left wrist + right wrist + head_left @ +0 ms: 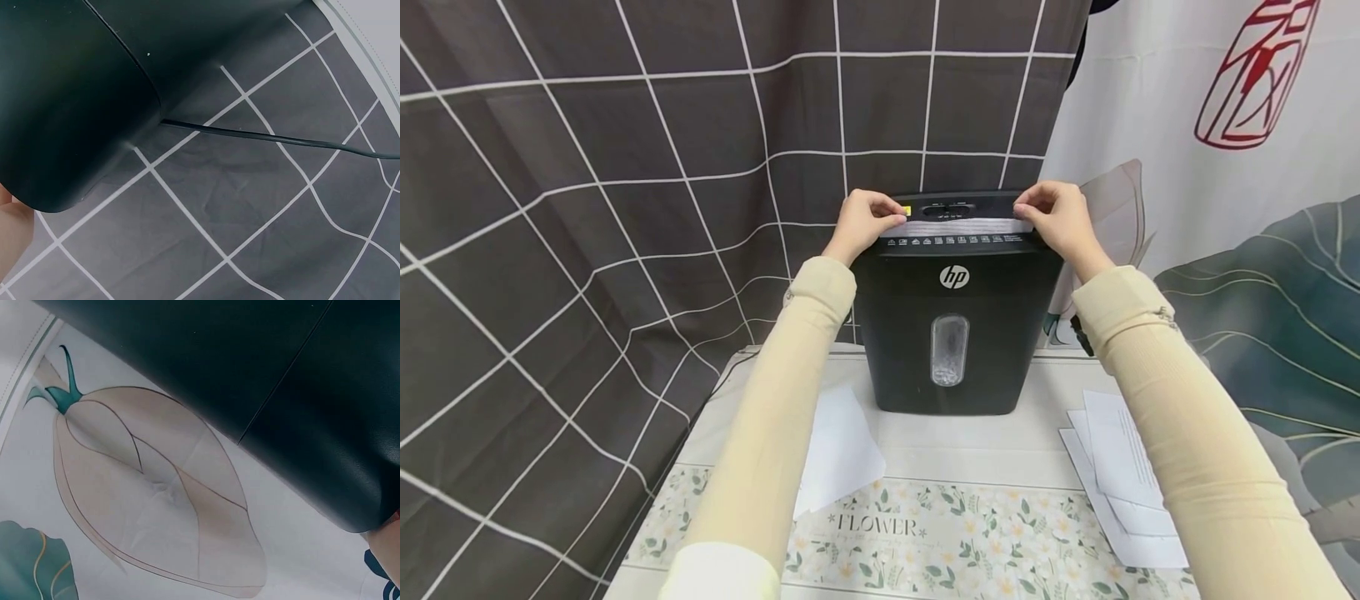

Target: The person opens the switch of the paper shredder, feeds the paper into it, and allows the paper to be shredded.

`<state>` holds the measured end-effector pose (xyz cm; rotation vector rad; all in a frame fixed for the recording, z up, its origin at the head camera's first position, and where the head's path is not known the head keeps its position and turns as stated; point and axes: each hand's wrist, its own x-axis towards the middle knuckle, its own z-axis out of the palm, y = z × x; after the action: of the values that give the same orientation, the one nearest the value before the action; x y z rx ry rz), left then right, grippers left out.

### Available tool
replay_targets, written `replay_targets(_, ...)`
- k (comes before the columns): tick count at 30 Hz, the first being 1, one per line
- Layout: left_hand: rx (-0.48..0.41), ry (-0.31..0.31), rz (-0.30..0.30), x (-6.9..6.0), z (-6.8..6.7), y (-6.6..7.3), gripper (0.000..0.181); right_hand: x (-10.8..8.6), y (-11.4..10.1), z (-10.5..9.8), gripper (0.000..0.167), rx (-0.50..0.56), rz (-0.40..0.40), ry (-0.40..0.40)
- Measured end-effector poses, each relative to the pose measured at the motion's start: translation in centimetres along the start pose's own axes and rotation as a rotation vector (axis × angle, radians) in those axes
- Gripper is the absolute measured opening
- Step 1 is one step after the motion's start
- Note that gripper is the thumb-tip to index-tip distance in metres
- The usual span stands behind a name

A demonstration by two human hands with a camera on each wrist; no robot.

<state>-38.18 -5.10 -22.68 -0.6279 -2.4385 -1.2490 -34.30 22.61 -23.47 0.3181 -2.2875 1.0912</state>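
Observation:
A black HP paper shredder [902, 333] stands upright at the back of the table, with shreds behind its small front window [950, 350]. A narrow strip of printed paper [962, 227] shows above its top slot; the rest is hidden inside. At the strip's left end, my left hand [865, 221] pinches it between thumb and fingers. My right hand [1060, 218] pinches the right end in the same way. Both wrist views are mostly filled by the shredder's dark side [69, 100], and only a bit of each hand shows at the edge.
White sheets [842, 450] lie left of the shredder, partly under my left sleeve. A stack of printed papers [1123, 475] lies on the right. A black cord [250, 134] runs from the shredder. A dark grid curtain [625, 208] hangs behind and left.

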Motion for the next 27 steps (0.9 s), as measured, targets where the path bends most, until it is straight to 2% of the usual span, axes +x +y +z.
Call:
replay_targets(6,-0.001,-0.014,0.0,-0.1,0.0,-0.2,0.016,-0.2,-0.1,0.1,0.016,0.017,-0.004,-0.006)
replay_targets(17,-0.031,-0.01,0.04,-0.3,0.0,-0.6,0.016,-0.3,-0.3,0.6,0.016,0.067,-0.028,0.012)
replay_targets(23,-0.094,0.017,0.061,-0.7,-0.5,-1.1,0.014,-0.7,-0.6,0.6,0.016,0.113,-0.033,0.029)
replay_targets(27,-0.098,0.028,0.075,-1.1,-1.0,-1.4,0.015,-1.1,-0.8,0.6,0.013,0.182,-0.053,0.034)
